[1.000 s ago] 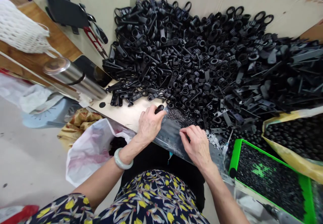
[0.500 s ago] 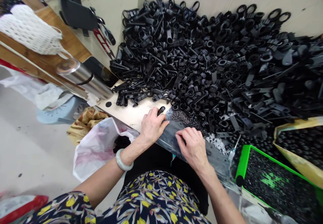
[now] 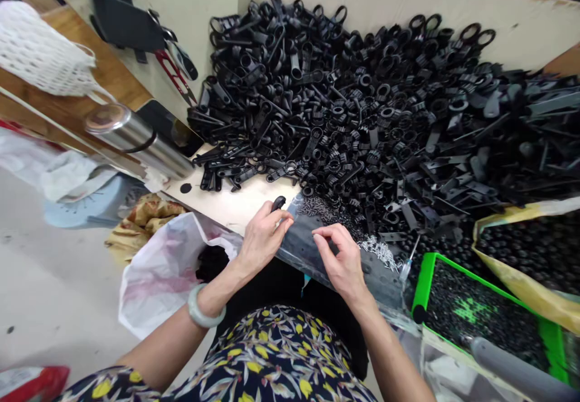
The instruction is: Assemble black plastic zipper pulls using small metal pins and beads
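My left hand (image 3: 263, 233) is closed around a black plastic part (image 3: 278, 203), whose rounded end sticks out above the fingers; the rest is hidden. To its right, my right hand (image 3: 339, 256) hovers over the dark work surface (image 3: 299, 239) with thumb and forefinger pinched together. A tiny dark thing seems to be at those fingertips, too small to name. Beyond the hands lie a patch of small dark metal pieces (image 3: 316, 207) and a little heap of silvery pins (image 3: 379, 251). A large pile of black plastic parts (image 3: 326, 106) rises behind them.
At left stand a steel flask (image 3: 140, 139) and a phone-like dark slab (image 3: 170, 125); scissors (image 3: 181, 57) hang above. A screwdriver-like tool (image 3: 408, 263) lies right of the pins, near a green tray (image 3: 421, 290) and a yellow-edged sack (image 3: 484, 226). A white bag (image 3: 156, 281) hangs below the left edge.
The view has shifted slightly to the right. My left hand has turned a little, so more of the black part shows. My right hand keeps its pinch, with the fingertips raised slightly.
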### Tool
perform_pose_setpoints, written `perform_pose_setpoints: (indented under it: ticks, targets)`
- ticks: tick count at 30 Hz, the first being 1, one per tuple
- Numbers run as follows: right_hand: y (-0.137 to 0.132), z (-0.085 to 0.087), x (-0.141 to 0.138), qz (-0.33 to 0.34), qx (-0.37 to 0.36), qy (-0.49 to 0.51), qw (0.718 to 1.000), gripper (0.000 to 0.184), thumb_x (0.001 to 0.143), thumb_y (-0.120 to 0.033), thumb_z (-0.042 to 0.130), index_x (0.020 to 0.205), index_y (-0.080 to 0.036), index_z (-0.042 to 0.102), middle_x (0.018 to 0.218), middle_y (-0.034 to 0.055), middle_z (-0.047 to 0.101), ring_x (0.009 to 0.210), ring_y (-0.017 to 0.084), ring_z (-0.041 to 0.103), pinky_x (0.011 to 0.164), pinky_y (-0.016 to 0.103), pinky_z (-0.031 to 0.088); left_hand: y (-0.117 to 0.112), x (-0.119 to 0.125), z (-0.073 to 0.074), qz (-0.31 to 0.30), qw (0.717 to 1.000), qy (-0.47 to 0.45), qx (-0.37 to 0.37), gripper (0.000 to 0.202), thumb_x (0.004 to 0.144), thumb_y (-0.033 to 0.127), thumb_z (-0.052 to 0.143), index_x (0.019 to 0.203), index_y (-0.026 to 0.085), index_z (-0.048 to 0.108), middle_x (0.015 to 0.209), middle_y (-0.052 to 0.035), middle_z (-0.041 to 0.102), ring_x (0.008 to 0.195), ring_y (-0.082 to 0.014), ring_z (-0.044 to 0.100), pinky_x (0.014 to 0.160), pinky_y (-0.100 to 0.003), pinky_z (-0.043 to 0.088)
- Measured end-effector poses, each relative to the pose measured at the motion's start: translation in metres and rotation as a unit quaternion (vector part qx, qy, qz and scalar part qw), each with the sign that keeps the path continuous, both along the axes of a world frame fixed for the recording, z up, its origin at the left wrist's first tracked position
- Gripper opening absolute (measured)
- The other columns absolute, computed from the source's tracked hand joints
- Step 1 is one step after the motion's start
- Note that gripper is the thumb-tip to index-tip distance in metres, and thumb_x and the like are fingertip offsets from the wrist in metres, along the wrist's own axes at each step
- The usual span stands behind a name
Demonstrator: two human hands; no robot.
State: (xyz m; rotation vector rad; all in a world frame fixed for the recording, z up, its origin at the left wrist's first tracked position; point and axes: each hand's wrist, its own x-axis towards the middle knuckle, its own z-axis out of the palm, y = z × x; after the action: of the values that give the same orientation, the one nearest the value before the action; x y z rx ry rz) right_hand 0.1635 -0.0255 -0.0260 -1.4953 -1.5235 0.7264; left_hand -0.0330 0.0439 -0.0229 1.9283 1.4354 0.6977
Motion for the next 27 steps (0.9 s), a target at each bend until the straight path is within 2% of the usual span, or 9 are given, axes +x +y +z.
perform_pose_setpoints:
  ticks: [2,4,9,11,16,19,24,26,27]
  targets:
    - [0.0,0.003,-0.001,-0.02,-0.014,0.075,0.997,0.013,0.103,-0.03,0.062,0.098,-0.024,0.073,0.095,0.0028,0.07,0.087,0.018,0.064,0.077,0.032,0.049,-0.01,0.002,0.005,0.002,0.99,-0.114,-0.077,0.019,0.098,0.034,0.063,0.098,0.021,0.077,0.096,-0.0041,0.065,0.085,-0.0182,0.061,0.077,-0.03,0.048]
    - [-0.001,0.007,-0.002,-0.038,-0.013,0.107,0.993,0.013,0.102,-0.029,0.063,0.098,-0.024,0.074,0.094,0.0023,0.07,0.085,0.017,0.064,0.076,0.031,0.049,-0.019,0.009,0.008,0.001,0.972,-0.189,-0.139,0.021,0.095,0.038,0.066,0.096,0.02,0.078,0.095,-0.0037,0.07,0.09,-0.019,0.063,0.082,-0.029,0.048]
    - [-0.01,0.011,0.003,-0.063,0.029,0.088,0.994,0.012,0.101,-0.027,0.065,0.097,-0.025,0.075,0.094,0.0022,0.07,0.086,0.017,0.065,0.078,0.031,0.05,-0.032,0.035,0.006,0.014,0.913,-0.32,-0.254,0.026,0.09,0.043,0.072,0.094,0.018,0.077,0.095,-0.0039,0.075,0.091,-0.0191,0.064,0.086,-0.029,0.048]
    - [-0.015,0.011,0.007,-0.074,0.041,0.072,0.994,0.012,0.101,-0.027,0.065,0.097,-0.025,0.076,0.094,0.0024,0.071,0.086,0.017,0.065,0.078,0.031,0.051,-0.034,0.041,0.004,0.02,0.905,-0.332,-0.266,0.027,0.089,0.044,0.074,0.094,0.018,0.078,0.094,-0.0041,0.075,0.09,-0.0188,0.063,0.085,-0.028,0.047]
    - [-0.02,0.007,0.011,-0.08,0.035,0.057,0.995,0.012,0.1,-0.028,0.066,0.097,-0.025,0.076,0.094,0.003,0.071,0.087,0.018,0.066,0.078,0.031,0.052,-0.037,0.047,0.006,0.004,0.914,-0.315,-0.254,0.028,0.088,0.045,0.075,0.09,0.017,0.078,0.091,-0.0044,0.072,0.089,-0.0183,0.06,0.083,-0.027,0.046]
    - [-0.02,0.004,0.011,-0.081,0.031,0.067,0.994,0.011,0.099,-0.029,0.067,0.095,-0.024,0.077,0.093,0.0031,0.071,0.085,0.018,0.066,0.077,0.031,0.052,-0.038,0.05,0.008,0.012,0.897,-0.343,-0.28,0.031,0.086,0.047,0.076,0.089,0.016,0.077,0.084,-0.0023,0.068,0.077,-0.014,0.053,0.072,-0.025,0.042]
    - [-0.019,-0.001,0.012,-0.103,0.026,0.121,0.987,0.011,0.099,-0.03,0.068,0.097,-0.025,0.076,0.093,0.0023,0.07,0.084,0.017,0.065,0.073,0.029,0.052,-0.039,0.058,0.004,0.022,0.859,-0.388,-0.333,0.036,0.083,0.049,0.079,0.09,0.015,0.074,0.073,0.0029,0.057,0.06,-0.0074,0.037,0.057,-0.022,0.028]
    - [-0.019,-0.003,0.012,-0.102,0.033,0.107,0.988,0.01,0.1,-0.03,0.068,0.097,-0.025,0.076,0.092,0.002,0.07,0.084,0.017,0.066,0.075,0.029,0.053,-0.039,0.06,0.003,0.019,0.867,-0.378,-0.323,0.034,0.086,0.048,0.077,0.092,0.015,0.074,0.074,0.0026,0.058,0.06,-0.0083,0.039,0.058,-0.023,0.031]
    - [-0.018,-0.004,0.012,-0.101,0.038,0.092,0.99,0.01,0.1,-0.03,0.067,0.097,-0.025,0.075,0.092,0.002,0.071,0.084,0.017,0.066,0.075,0.03,0.053,-0.038,0.06,0.003,0.017,0.881,-0.364,-0.302,0.031,0.087,0.047,0.075,0.093,0.016,0.074,0.077,0.0014,0.061,0.064,-0.0098,0.044,0.061,-0.023,0.035]
